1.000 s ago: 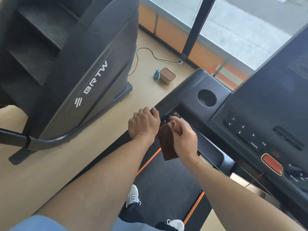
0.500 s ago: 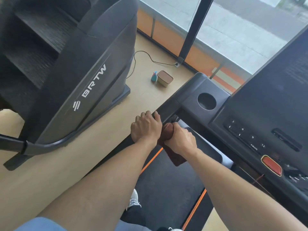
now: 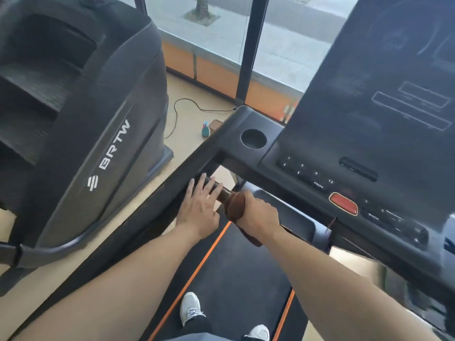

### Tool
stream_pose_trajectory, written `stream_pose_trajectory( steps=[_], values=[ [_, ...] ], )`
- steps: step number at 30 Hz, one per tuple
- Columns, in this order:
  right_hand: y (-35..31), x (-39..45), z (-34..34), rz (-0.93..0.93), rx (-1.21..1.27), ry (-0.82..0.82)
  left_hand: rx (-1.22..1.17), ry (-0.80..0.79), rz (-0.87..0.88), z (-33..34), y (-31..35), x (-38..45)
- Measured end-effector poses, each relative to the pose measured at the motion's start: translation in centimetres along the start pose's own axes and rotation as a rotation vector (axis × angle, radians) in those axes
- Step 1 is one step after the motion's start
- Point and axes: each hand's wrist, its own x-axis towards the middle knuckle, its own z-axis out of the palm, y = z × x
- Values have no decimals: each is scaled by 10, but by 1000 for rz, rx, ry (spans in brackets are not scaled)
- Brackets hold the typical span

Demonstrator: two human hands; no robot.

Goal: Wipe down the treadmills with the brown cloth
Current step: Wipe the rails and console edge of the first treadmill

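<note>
**Cloth on the handle bar, left hand flat beside it**

Your right hand (image 3: 258, 214) is curled over the brown cloth (image 3: 236, 205), which is wrapped round the short handle bar (image 3: 222, 191) under the treadmill (image 3: 248, 121) console. The grip is closed tight on cloth and bar together; a tail of cloth hangs below your wrist. Your left hand (image 3: 200, 205) lies just beside it, fingers straight and spread, resting on the same bar where it meets the side rail (image 3: 157, 215). That hand holds nothing. The two hands nearly touch.

Edges: the side rail runs diagonally from lower left up to the console corner with the round cup holder (image 3: 253, 138). The console's front edge, with the number keys and the red button (image 3: 343, 203), sits close above your right hand. The dark screen (image 3: 384, 94) rises steeply behind it.

Room: the belt (image 3: 236, 271) with its orange stripes is open below your arms, with your white shoes (image 3: 190, 307) standing on it. To the left, a strip of bare floor (image 3: 189, 104) separates the rail from the stair machine (image 3: 81, 119) marked BRTW. A small bottle (image 3: 205, 130) and a cable (image 3: 194, 107) lie on the floor near the window (image 3: 216, 28).
</note>
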Motion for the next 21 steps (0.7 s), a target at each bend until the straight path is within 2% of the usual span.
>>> stream_pose_trajectory(
  steps=[8, 11, 13, 19, 21],
  values=[
    [91, -55, -4, 29, -17, -38, -121, -96, 8, 8, 112, -8],
    [109, -65, -5, 21, -1, -52, -251, -99, -91, 14, 150, -20],
    [119, -68, -7, 3, 10, -66, -250, -95, -118, 17, 157, -29],
    [137, -72, -13, -12, 8, -131, -111, -90, -35, 22, 136, -40],
    [135, -70, -15, -20, 9, -145, -102, -51, -113, 20, 127, -37]
  ],
)
